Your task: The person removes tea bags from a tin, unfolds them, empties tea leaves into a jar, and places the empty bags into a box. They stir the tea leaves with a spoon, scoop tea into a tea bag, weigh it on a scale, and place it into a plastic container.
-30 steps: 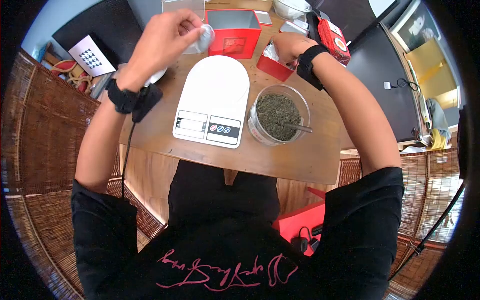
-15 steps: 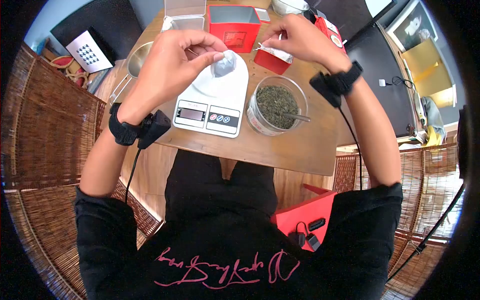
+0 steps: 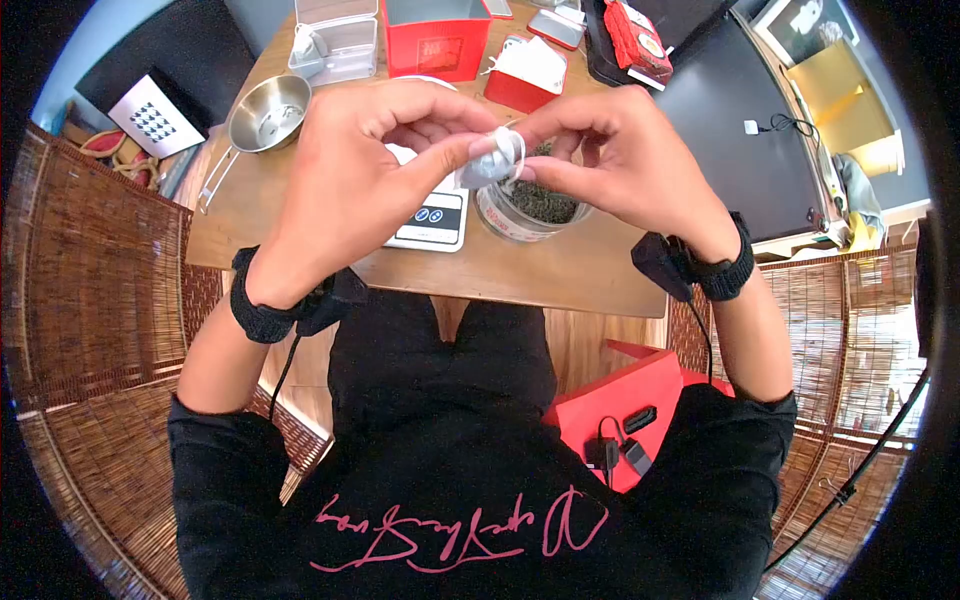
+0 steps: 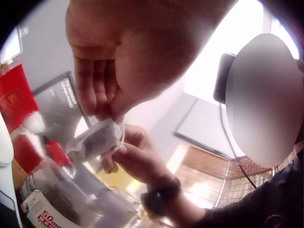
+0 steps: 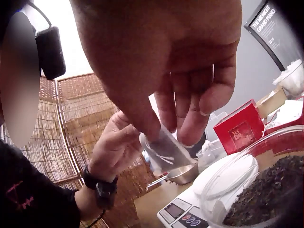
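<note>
A small, translucent white drawstring tea bag with a dark filling hangs in front of the chest. My left hand pinches its gathered top between thumb and forefinger. From the other side, my right hand pinches the white string at the bag's neck. The left wrist view shows the filled bag below the left fingertips. Beneath the hands are a white kitchen scale, partly covered by the left hand, and a clear round tub of dried dark-green leaves.
A tall open red box stands behind the scale. Right of it is a smaller red box with white material on top. A steel saucepan and an open clear plastic container stand at the left. The table's front edge is close to the body.
My left hand has carried the tea bag from over the scale rightward and closer to the body. My right hand has left the small red box and come to the bag's string.
</note>
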A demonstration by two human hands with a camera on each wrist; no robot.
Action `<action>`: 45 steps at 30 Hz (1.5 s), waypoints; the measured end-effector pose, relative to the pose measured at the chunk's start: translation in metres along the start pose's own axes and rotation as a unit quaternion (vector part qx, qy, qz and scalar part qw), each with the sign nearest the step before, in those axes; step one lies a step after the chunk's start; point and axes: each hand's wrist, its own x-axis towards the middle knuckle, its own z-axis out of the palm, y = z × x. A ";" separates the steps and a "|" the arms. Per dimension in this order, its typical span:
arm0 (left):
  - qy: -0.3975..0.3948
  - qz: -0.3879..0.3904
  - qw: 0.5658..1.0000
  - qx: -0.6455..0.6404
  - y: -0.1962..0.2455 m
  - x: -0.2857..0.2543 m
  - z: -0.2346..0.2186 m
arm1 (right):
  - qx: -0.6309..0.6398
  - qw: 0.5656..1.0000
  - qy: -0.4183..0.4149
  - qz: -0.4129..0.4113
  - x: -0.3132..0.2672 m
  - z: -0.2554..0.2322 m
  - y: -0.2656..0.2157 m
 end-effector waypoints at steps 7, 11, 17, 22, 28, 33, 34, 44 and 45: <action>-0.019 0.030 0.999 0.025 -0.003 -0.017 0.012 | 0.018 0.999 0.046 -0.010 -0.028 0.024 0.006; -0.008 0.052 0.998 0.029 -0.003 -0.022 0.013 | 0.009 0.997 0.078 -0.010 -0.039 0.027 0.006; 0.056 0.050 0.997 -0.008 -0.008 -0.033 0.019 | 0.020 0.993 0.111 -0.024 -0.050 0.035 0.010; 0.073 0.058 0.995 -0.032 -0.019 -0.044 0.026 | 0.039 0.992 0.120 -0.005 -0.055 0.042 0.016; 0.085 0.057 0.992 -0.072 -0.022 -0.050 0.027 | 0.098 0.989 0.107 0.016 -0.057 0.037 0.011; 0.075 0.094 0.992 -0.028 -0.021 -0.050 0.023 | 0.160 0.977 0.133 0.049 -0.056 0.026 0.009; 0.057 0.115 0.992 0.005 -0.020 -0.050 0.022 | 0.129 0.983 0.122 0.049 -0.055 0.027 0.005; 0.013 0.143 0.988 0.060 -0.012 -0.053 0.025 | 0.098 0.987 -0.005 0.126 -0.045 0.031 -0.017; 0.013 0.142 0.988 0.060 -0.012 -0.053 0.025 | 0.099 0.987 -0.005 0.126 -0.044 0.030 -0.018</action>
